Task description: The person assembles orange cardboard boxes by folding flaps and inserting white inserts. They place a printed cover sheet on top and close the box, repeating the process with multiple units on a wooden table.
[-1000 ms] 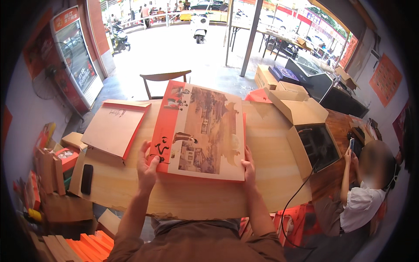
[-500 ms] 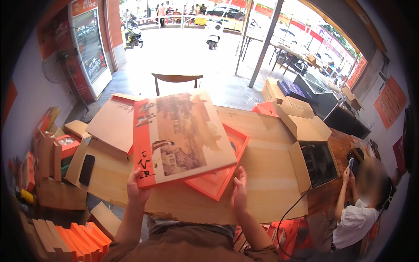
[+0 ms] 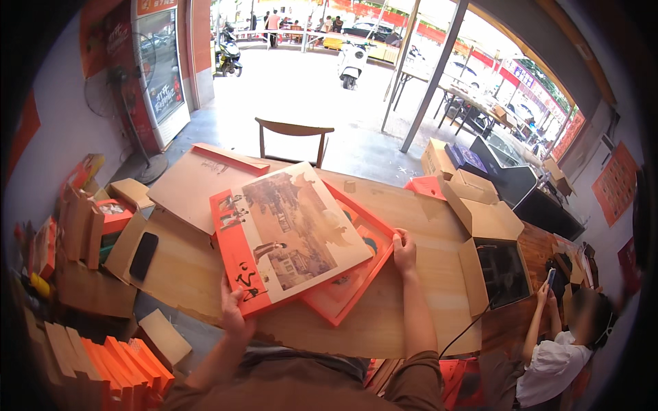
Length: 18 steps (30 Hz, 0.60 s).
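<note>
A printed gift-box lid (image 3: pixel 301 229), beige with a landscape picture and a red band, is tilted over a shallow red box base (image 3: pixel 373 282). My left hand (image 3: pixel 236 312) is closed on the lid's near left corner, thumb on top. At the base's right corner, my right hand (image 3: pixel 405 252) has its fingers closed round the red rim. The lid covers most of the base; round cut-outs and a dark green patch show inside the uncovered part. Behind the lid on the left lies another pale, flat box (image 3: pixel 188 188) with a red edge.
On the wooden table (image 3: pixel 432 301) lie a black phone (image 3: pixel 143 256) at left and an open cardboard box (image 3: pixel 504 264) at right. A chair (image 3: pixel 295 130) stands beyond. Red boxes (image 3: pixel 130 366) fill the lower left. A seated person (image 3: pixel 555 370) holds a phone at right.
My right hand has moved from open beside the base to gripping its right corner. The lid, still in my left hand, has come lower over the base. The whole view has shifted slightly.
</note>
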Available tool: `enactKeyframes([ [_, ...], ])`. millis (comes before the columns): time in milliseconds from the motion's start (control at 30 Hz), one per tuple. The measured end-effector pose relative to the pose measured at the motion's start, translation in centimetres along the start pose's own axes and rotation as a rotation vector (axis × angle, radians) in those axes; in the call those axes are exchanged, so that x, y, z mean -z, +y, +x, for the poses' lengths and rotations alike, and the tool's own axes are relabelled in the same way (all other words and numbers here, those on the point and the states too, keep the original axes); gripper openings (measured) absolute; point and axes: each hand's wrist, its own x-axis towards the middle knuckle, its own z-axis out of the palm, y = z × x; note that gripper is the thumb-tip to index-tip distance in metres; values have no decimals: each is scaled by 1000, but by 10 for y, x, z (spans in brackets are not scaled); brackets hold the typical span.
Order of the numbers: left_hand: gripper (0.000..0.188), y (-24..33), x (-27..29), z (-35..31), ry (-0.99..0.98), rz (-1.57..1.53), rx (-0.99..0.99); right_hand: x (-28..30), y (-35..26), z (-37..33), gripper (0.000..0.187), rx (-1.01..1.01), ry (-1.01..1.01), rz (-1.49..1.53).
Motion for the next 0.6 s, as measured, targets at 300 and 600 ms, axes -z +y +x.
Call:
enactKeyframes([
  [300,68,-2,-8,6,22,142,69,23,-75,-125,48,66,-73,-395],
  [600,71,31,-3,18,-106,356,150,29,-116,-205,67,6,-148,-214],
])
